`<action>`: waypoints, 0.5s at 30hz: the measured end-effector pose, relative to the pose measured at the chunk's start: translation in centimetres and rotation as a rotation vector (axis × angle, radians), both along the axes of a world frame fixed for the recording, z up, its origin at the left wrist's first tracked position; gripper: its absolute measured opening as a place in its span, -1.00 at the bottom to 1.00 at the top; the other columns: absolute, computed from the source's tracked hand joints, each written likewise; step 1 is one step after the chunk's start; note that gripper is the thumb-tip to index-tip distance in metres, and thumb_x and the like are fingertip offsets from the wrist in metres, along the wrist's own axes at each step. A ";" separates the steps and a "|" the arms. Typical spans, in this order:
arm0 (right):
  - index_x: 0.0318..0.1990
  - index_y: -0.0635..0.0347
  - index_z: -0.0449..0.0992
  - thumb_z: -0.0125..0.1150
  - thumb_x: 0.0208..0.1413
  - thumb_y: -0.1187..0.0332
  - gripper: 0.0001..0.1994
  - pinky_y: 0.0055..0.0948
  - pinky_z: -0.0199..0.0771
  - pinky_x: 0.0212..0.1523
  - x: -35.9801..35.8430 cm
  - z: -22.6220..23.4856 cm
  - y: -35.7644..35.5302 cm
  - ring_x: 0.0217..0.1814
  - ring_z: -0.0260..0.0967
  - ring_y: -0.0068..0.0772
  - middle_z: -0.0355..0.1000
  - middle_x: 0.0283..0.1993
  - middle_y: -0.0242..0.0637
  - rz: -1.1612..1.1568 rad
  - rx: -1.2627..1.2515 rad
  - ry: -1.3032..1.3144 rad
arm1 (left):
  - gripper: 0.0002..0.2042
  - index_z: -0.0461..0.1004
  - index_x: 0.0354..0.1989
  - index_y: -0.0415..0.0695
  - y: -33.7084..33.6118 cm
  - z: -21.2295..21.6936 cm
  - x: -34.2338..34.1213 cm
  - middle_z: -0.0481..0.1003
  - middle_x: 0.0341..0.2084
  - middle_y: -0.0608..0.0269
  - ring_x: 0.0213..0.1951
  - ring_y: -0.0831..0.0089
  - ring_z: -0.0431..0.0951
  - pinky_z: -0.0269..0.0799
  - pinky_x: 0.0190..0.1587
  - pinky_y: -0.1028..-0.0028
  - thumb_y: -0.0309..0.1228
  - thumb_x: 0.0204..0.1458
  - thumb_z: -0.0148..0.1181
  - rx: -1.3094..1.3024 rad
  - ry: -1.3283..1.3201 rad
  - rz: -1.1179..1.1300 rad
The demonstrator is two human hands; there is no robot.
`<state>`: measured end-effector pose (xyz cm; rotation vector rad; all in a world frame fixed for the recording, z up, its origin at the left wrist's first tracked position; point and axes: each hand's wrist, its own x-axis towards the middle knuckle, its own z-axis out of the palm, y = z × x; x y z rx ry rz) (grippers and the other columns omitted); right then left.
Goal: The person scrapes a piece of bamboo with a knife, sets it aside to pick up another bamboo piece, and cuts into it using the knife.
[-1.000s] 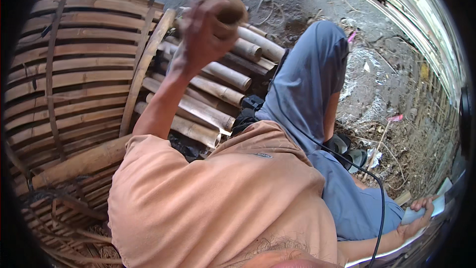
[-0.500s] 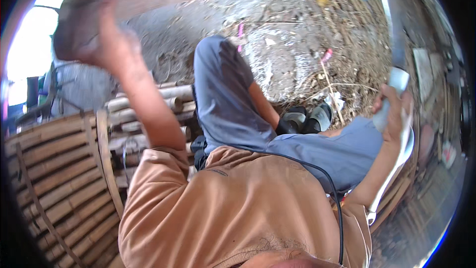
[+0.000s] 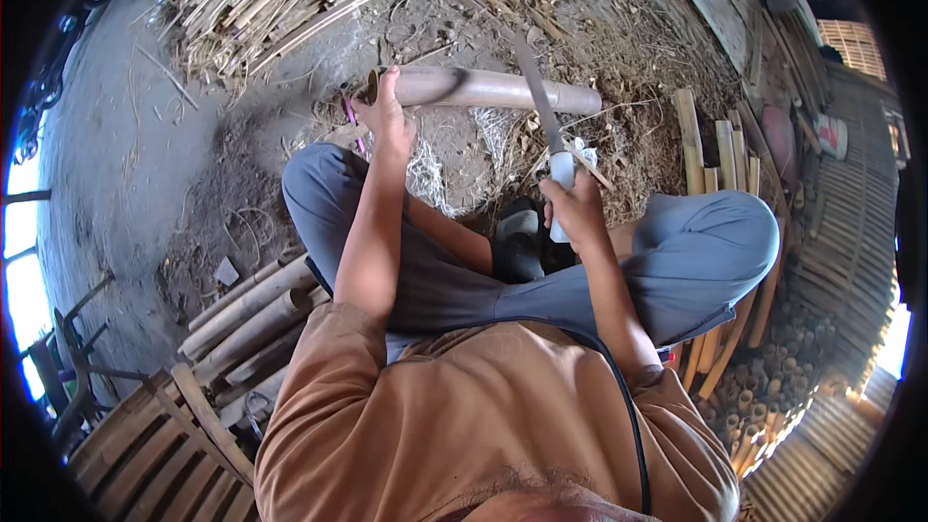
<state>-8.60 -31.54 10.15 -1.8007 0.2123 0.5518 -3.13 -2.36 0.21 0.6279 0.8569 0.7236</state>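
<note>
My left hand (image 3: 387, 124) is closed around the left end of a thick bamboo tube (image 3: 493, 90). The tube lies crosswise beyond my knees, its hollow end beside my thumb and a dark patch along its top. In my right hand (image 3: 580, 211) is a machete, gripped by its pale handle (image 3: 563, 172). Its long, narrow blade (image 3: 538, 87) points away from me and crosses in front of the tube toward the right end. Whether the blade touches the bamboo, I cannot tell.
Split bamboo strips (image 3: 290, 0) are heaped at the far left. Bamboo poles (image 3: 246, 314) and a slatted bamboo bench (image 3: 174, 435) stand at my left. To the right are upright bamboo pieces (image 3: 725, 150), a bucket (image 3: 831, 135) and many cut tubes (image 3: 759, 406). Clear plastic (image 3: 425, 179) lies on the ground.
The bamboo tube has come down from the upper left to the middle, across in front of my knees. My right hand has brought the machete inward from the far right. The view has shifted.
</note>
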 end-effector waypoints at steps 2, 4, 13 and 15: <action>-0.34 0.29 0.42 0.23 0.05 0.40 -0.85 -0.33 0.41 -0.63 0.2 -3.0 -0.7 -0.59 0.44 -0.37 0.42 -0.50 -0.27 -0.034 -0.041 0.015 | 0.00 0.00 0.31 -0.14 0.3 1.3 0.3 0.29 0.10 0.03 0.03 0.20 0.40 0.45 -0.04 0.14 -0.32 -0.33 0.56 0.004 0.030 -0.114; -0.33 0.38 0.41 0.26 -0.03 0.34 -0.74 -0.12 0.48 -0.40 0.6 -7.1 -2.4 -0.42 0.50 0.02 0.47 -0.45 -0.02 0.109 -0.356 -0.224 | -0.01 0.00 0.33 -0.10 1.6 0.2 0.6 0.30 0.07 0.02 0.02 0.17 0.42 0.47 -0.13 0.12 -0.32 -0.32 0.52 0.088 0.026 -0.137; -0.07 0.34 0.39 0.27 0.00 0.32 -0.63 0.03 0.44 -0.23 -0.5 -3.3 4.9 -0.19 0.43 0.33 0.46 -0.31 0.18 0.339 -0.462 -0.548 | -0.41 0.34 0.00 -0.17 5.5 3.1 1.2 0.42 -0.19 0.15 -0.14 0.31 0.44 0.44 -0.10 0.29 -0.44 -0.28 0.46 0.237 -0.094 -0.046; -0.02 0.34 0.38 0.27 -0.02 0.33 -0.58 0.03 0.45 -0.19 -1.1 -4.9 4.6 -0.18 0.44 0.31 0.48 -0.29 0.18 0.365 -0.511 -0.570 | -0.40 0.34 0.04 -0.23 8.3 1.7 -0.4 0.45 -0.13 0.08 -0.08 0.27 0.46 0.40 0.02 0.27 -0.47 -0.25 0.44 0.343 -0.069 -0.014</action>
